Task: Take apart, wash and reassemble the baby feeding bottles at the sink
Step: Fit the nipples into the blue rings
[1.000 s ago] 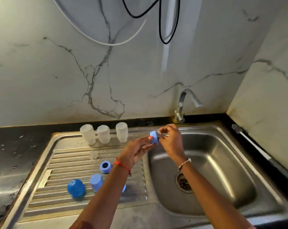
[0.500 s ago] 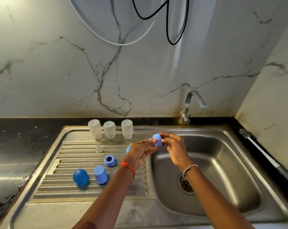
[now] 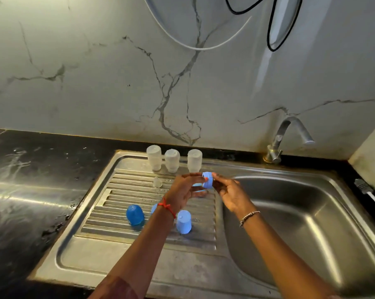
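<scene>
Here the blue bottle collar (image 3: 207, 180) is held above the drainboard (image 3: 126, 190), beside the basin (image 3: 311, 212). The left hand (image 3: 185, 190) and right hand (image 3: 230, 192) pinch it from either side, fingers curled. Behind it stand three upturned clear bottles (image 3: 172, 160). A clear teat (image 3: 157, 182), a dark blue cap (image 3: 135, 214) and a pale blue cap (image 3: 183, 221) rest on the ribs.

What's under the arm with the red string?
A light blue plastic piece peeks out on the ribbed steel drainboard; the arm covers most of it.
</scene>
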